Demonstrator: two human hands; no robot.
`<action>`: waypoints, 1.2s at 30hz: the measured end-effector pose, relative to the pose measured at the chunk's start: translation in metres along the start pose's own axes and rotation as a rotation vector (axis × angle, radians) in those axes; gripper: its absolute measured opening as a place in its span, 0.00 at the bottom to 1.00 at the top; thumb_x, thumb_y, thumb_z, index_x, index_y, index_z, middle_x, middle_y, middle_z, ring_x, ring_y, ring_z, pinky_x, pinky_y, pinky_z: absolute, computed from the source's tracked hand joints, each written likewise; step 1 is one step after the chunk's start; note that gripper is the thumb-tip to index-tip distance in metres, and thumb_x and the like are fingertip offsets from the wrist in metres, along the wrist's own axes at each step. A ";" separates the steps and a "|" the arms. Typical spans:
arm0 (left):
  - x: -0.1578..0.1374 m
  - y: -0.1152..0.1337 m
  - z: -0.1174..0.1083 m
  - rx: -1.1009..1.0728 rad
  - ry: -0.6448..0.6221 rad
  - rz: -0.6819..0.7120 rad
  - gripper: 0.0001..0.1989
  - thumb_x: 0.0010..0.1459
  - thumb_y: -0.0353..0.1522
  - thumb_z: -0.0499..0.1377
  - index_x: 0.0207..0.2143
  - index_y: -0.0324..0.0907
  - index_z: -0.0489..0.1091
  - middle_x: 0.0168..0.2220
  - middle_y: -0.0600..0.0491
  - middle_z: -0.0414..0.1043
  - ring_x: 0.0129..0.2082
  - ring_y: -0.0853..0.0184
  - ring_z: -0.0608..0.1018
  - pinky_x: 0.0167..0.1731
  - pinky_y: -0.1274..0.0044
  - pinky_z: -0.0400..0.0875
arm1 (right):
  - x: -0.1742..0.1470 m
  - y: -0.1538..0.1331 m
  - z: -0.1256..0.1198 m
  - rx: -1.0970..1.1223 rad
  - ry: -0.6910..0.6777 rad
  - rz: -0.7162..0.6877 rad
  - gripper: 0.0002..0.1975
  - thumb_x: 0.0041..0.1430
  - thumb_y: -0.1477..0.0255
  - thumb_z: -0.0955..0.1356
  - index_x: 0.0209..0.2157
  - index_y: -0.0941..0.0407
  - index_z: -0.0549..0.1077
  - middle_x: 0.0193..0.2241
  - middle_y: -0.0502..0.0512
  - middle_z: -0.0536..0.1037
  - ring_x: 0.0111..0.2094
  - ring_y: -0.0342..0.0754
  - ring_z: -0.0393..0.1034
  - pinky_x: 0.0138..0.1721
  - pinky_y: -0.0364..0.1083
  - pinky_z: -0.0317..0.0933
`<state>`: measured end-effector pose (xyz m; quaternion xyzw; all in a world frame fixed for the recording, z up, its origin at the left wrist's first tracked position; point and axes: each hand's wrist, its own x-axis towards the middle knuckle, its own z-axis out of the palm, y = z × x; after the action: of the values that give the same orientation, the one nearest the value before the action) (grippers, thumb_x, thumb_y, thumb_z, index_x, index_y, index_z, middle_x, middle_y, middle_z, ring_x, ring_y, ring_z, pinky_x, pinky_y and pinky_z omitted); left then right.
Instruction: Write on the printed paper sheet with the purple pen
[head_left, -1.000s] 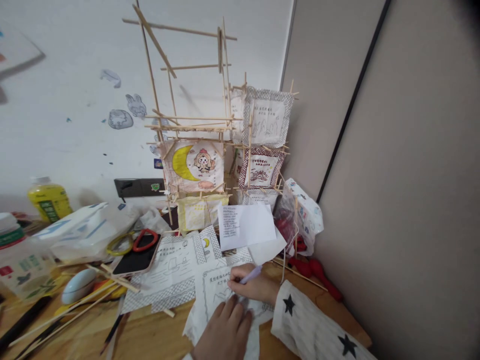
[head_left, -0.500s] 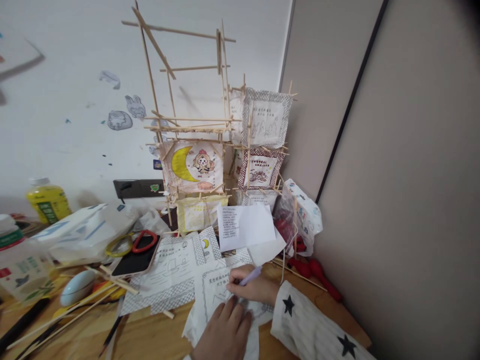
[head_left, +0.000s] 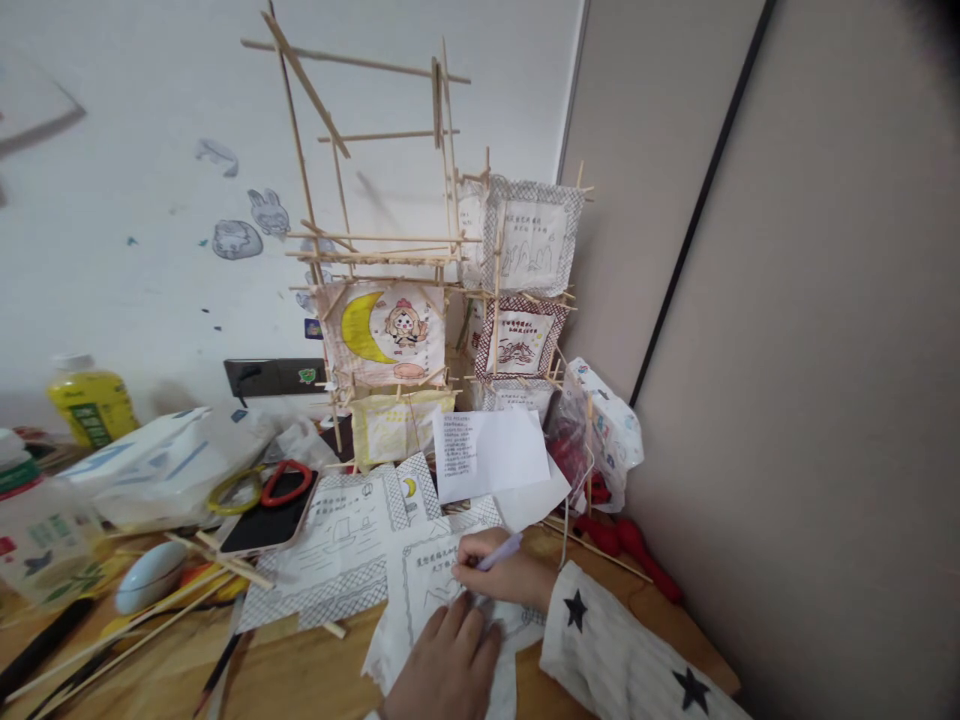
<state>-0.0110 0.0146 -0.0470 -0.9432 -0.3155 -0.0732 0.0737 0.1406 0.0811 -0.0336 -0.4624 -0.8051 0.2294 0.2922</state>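
My right hand (head_left: pixel 499 572) grips a light purple pen (head_left: pixel 501 551), its tip end hidden behind the fingers, over a white sheet (head_left: pixel 405 615) with a drawn border, handwritten characters and line drawings. My left hand (head_left: pixel 448 660) lies flat on the lower part of that sheet, fingers stretched out and holding nothing. To the left, partly beneath it, lies another drawn sheet (head_left: pixel 341 530) with a patterned border and boats. Behind my hands, a paper with lines of handwriting (head_left: pixel 495 455) leans against a stick frame.
A tall wooden stick frame (head_left: pixel 390 258) with decorated paper panels stands by the wall. Scissors (head_left: pixel 287 484) rest on a phone (head_left: pixel 271 525). Bottles (head_left: pixel 90 400), a tissue pack (head_left: pixel 172 455), loose sticks (head_left: pixel 135 640) and a light blue egg-shaped object (head_left: pixel 150 577) crowd the left. A plastic bag (head_left: pixel 604 430) stands right.
The view has shifted very slightly. My right hand keeps the pen at nearly the same spot on the sheet, and my left hand stays flat.
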 end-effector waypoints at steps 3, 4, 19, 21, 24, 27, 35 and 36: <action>0.000 0.000 -0.002 -0.005 -0.013 0.000 0.13 0.59 0.28 0.53 0.48 0.41 0.65 0.43 0.47 0.67 0.47 0.55 0.67 0.45 0.65 0.62 | 0.000 0.000 0.000 -0.002 0.001 0.004 0.08 0.55 0.72 0.66 0.23 0.57 0.68 0.21 0.44 0.67 0.25 0.40 0.61 0.26 0.38 0.52; -0.001 0.000 -0.003 -0.009 -0.011 0.006 0.14 0.59 0.27 0.53 0.48 0.41 0.65 0.43 0.47 0.67 0.47 0.55 0.66 0.45 0.65 0.62 | 0.000 0.000 0.000 -0.001 0.009 0.012 0.08 0.55 0.71 0.66 0.23 0.57 0.68 0.21 0.44 0.67 0.25 0.40 0.61 0.26 0.38 0.53; 0.001 -0.001 -0.002 -0.026 -0.019 0.010 0.15 0.58 0.27 0.54 0.49 0.41 0.65 0.44 0.46 0.67 0.47 0.55 0.67 0.45 0.65 0.63 | 0.000 0.004 0.001 -0.015 -0.020 0.014 0.08 0.55 0.70 0.65 0.24 0.57 0.68 0.21 0.45 0.67 0.25 0.40 0.61 0.26 0.39 0.52; 0.001 -0.001 -0.001 -0.008 -0.016 0.007 0.15 0.58 0.27 0.54 0.49 0.40 0.65 0.44 0.46 0.67 0.49 0.53 0.65 0.46 0.64 0.62 | 0.000 0.004 0.002 -0.012 0.007 0.017 0.09 0.55 0.70 0.65 0.23 0.57 0.67 0.21 0.45 0.67 0.25 0.40 0.60 0.26 0.38 0.52; 0.001 0.000 0.000 -0.004 -0.033 -0.002 0.16 0.58 0.26 0.55 0.49 0.40 0.65 0.44 0.46 0.67 0.48 0.53 0.66 0.46 0.64 0.62 | 0.001 0.003 0.002 -0.012 0.008 -0.007 0.09 0.55 0.71 0.65 0.22 0.57 0.66 0.20 0.44 0.66 0.25 0.40 0.59 0.26 0.38 0.52; 0.001 0.000 -0.001 -0.020 -0.030 0.001 0.16 0.58 0.26 0.54 0.50 0.39 0.65 0.44 0.45 0.67 0.49 0.52 0.66 0.46 0.63 0.62 | 0.000 0.003 0.001 0.001 0.003 0.002 0.08 0.55 0.71 0.65 0.23 0.56 0.66 0.21 0.44 0.66 0.25 0.40 0.60 0.27 0.38 0.52; 0.001 0.001 -0.004 -0.021 -0.006 -0.013 0.14 0.59 0.27 0.53 0.48 0.40 0.65 0.43 0.46 0.67 0.49 0.54 0.66 0.46 0.64 0.62 | 0.001 0.001 0.000 -0.020 -0.006 0.008 0.10 0.55 0.71 0.65 0.21 0.57 0.66 0.20 0.45 0.65 0.25 0.40 0.59 0.27 0.39 0.52; 0.001 0.001 -0.004 -0.019 -0.008 -0.014 0.13 0.59 0.27 0.53 0.47 0.40 0.66 0.43 0.46 0.67 0.49 0.54 0.66 0.45 0.64 0.63 | 0.001 0.001 0.000 -0.019 -0.001 0.004 0.10 0.55 0.71 0.65 0.21 0.57 0.66 0.20 0.45 0.65 0.24 0.41 0.59 0.26 0.39 0.52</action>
<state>-0.0100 0.0130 -0.0426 -0.9419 -0.3216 -0.0731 0.0631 0.1409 0.0819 -0.0336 -0.4667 -0.8064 0.2226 0.2869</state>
